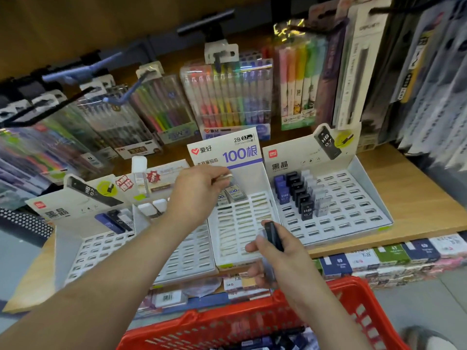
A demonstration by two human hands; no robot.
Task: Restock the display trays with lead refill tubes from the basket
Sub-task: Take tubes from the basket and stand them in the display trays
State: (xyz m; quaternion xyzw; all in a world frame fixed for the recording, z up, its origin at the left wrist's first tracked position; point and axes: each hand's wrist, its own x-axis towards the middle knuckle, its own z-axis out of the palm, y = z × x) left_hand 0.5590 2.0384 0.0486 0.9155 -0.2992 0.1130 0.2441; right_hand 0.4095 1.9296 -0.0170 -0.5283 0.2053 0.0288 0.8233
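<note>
My left hand (198, 190) reaches over the middle display tray (242, 223) and pinches a small clear lead refill tube (226, 176) above its back row, where two similar tubes (233, 193) stand. My right hand (274, 251) hovers at the tray's front edge, gripping a black refill tube (274, 234) and some paler ones below it. The red basket (252, 322) sits at the bottom with more tubes inside. A right tray (353, 203) holds blue, black and clear tubes (299, 194) in its back left slots.
A left tray (96, 246) holds a few tubes near its back. Pen and highlighter packs (227, 97) hang on hooks above. The wooden shelf (409, 193) carries the trays; boxed goods (379, 256) line the shelf below.
</note>
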